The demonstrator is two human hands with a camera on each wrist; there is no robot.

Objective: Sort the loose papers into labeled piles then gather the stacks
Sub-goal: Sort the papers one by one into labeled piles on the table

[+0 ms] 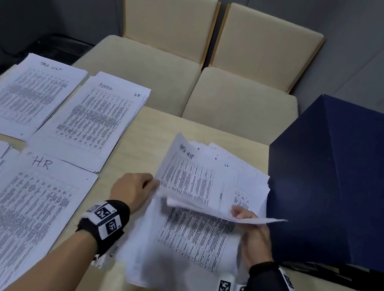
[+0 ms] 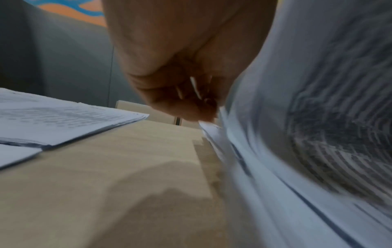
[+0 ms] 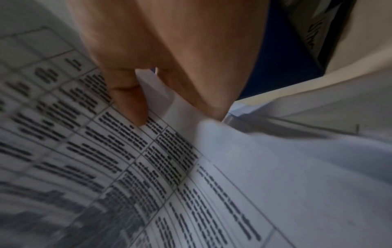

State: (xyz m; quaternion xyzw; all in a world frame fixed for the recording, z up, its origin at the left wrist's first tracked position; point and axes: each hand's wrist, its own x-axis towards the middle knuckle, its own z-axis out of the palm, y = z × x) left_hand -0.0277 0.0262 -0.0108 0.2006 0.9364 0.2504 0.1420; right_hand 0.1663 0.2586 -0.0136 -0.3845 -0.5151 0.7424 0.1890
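A: Reading from the left, I see the sorted white printed-paper piles lying flat on the pale wooden table (image 1: 147,132), each with a handwritten heading on top so the label stays visible. The far-left pile (image 1: 29,95) seems to say "TASK LIST" — the writing is small. Beside it, the second white pile (image 1: 93,118) says "ADMIN" with "25" in the corner, and the near pile (image 1: 13,217) says "HR". One more pile at the left edge is cut off; its label I cannot read.

B: And the hands?

A: The left hand (image 1: 131,190) has curled fingers pinching the left edge of a lifted white printed sheet (image 1: 189,183). I think it wants to separate this sheet from the loose, unsorted white paper heap (image 1: 189,246) lying under it, right of the middle of the table. The heading on the sheet looks like "TASK LIST" too, but blurred.

B: The right one?

A: The right hand (image 1: 247,220) grips the sheet's near right corner — thumb on top, fingers below. Right of everything stands a dark navy cardboard box (image 1: 346,186), touching the heap's edge.
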